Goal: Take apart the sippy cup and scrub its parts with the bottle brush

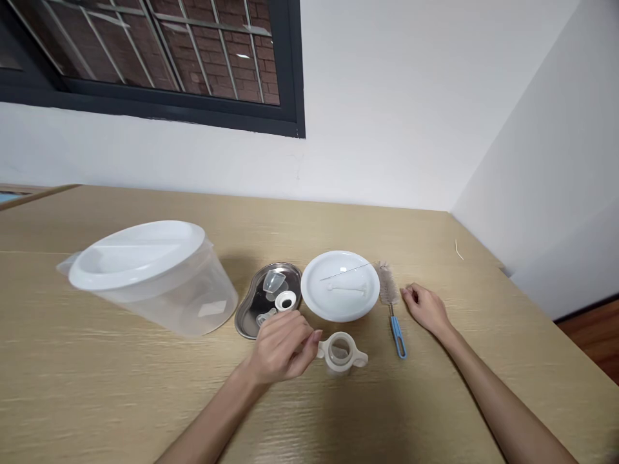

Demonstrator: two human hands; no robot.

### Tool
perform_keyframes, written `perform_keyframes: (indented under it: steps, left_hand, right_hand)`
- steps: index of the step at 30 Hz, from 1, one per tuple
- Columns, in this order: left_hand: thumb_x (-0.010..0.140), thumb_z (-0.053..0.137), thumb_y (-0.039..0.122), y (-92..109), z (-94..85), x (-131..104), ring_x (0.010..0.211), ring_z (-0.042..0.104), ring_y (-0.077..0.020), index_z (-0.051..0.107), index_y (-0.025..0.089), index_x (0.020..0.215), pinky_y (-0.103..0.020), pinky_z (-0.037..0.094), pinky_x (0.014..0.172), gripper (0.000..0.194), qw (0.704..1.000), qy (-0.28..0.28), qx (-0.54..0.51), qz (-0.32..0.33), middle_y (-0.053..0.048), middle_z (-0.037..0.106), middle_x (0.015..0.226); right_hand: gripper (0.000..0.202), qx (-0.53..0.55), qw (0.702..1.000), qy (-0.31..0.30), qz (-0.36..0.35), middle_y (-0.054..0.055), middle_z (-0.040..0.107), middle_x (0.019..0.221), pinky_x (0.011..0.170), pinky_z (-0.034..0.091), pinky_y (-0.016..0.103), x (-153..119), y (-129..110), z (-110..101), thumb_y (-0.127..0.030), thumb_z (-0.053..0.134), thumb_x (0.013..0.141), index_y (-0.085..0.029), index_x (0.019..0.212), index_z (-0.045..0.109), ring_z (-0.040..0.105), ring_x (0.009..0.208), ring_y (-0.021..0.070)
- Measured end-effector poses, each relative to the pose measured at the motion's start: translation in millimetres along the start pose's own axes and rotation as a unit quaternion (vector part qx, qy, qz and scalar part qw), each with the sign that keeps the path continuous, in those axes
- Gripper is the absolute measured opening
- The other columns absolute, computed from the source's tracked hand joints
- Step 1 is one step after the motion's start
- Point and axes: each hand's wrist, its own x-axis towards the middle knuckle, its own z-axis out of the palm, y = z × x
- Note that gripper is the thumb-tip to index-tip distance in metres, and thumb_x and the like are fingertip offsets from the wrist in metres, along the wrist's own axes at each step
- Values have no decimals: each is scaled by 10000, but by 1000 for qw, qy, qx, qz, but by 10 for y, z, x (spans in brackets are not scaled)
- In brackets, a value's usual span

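My left hand is closed, thumb against the curled fingers, at the left handle of a small clear bottle. That bottle has a pale two-handled ring round its open top. The hand hides the end of the left handle, and whether the fingers grip it cannot be made out. My right hand rests on the table at the right, its fingers curled in a loose fist with nothing visible in them. Just left of it lies a bottle brush with a blue handle and grey bristles.
Behind the bottle, a white plate bears a thin wire and a small white stick-like piece. Left of it, a steel kidney dish holds a clear cap, a white ring and another clear part. A large lidded plastic pitcher stands farther left on the wooden table.
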Motion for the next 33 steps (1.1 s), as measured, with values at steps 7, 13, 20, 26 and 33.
perform_keyframes:
  steps: [7,13,20,26,33]
  left_hand:
    - [853,586,-5,0,-1,2,543,377,-114,505,183,787,-275,298,526,215,1000,-8,-2,3,29,494,591]
    - [856,588,6,-10,10,-5,527,374,-111,494,186,768,-278,283,521,221,1000,-1,-2,5,32,493,588]
    - [861,590,7,-19,5,-21,533,364,-109,494,186,775,-276,282,528,220,1000,-7,-2,5,36,471,588]
    - [885,579,34,-4,-2,4,523,371,-108,486,189,760,-280,280,521,219,1000,-16,8,1,39,469,582]
    - [895,575,49,-2,1,12,515,369,-110,482,186,739,-287,264,515,228,999,-39,13,-3,43,464,575]
  right_hand:
    - [396,0,1000,3,-5,47,705,823,636,298,289,-3,-5,-2,-522,393,992,-227,845,612,622,762,213]
    - [379,-1,1000,1,-6,43,705,825,641,301,291,0,-6,0,-505,393,990,-229,840,604,629,777,211]
    - [370,-2,1000,1,-1,35,708,835,643,309,283,-5,-16,-4,-504,399,991,-234,843,604,632,796,212]
    - [368,-6,1000,0,-9,33,709,848,642,307,280,-4,-11,-1,-497,390,996,-234,843,598,630,796,210]
    - [301,-25,999,-4,-29,34,692,812,640,290,284,-2,-3,-6,-396,414,970,-217,809,595,609,759,193]
